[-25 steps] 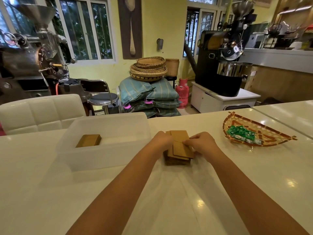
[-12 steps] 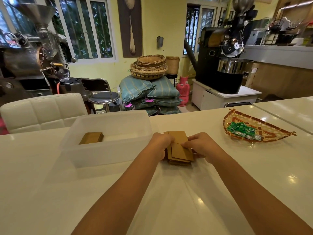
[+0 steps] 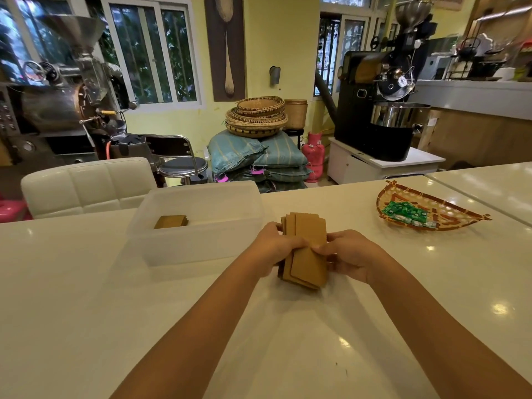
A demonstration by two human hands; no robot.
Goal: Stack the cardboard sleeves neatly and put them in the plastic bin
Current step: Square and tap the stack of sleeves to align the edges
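Note:
A loose stack of flat brown cardboard sleeves (image 3: pixel 305 266) is in front of me over the white table, its layers fanned out of line. My left hand (image 3: pixel 273 247) grips the stack's left side, thumb across the top. My right hand (image 3: pixel 349 254) pinches its right side. The stack looks tilted up off the table. To the left stands a translucent plastic bin (image 3: pixel 198 249) holding a smaller neat pile of sleeves (image 3: pixel 171 221) at its back left.
A woven boat-shaped basket (image 3: pixel 449 217) with green wrapped sweets sits on the table at the right. A white padded chair (image 3: pixel 86 185) backs onto the table's far left edge. Coffee roasters, sacks and baskets stand beyond the table.
Both hands have closed further around the stack and raised its far end; the sleeves now face me more than they did a second ago.

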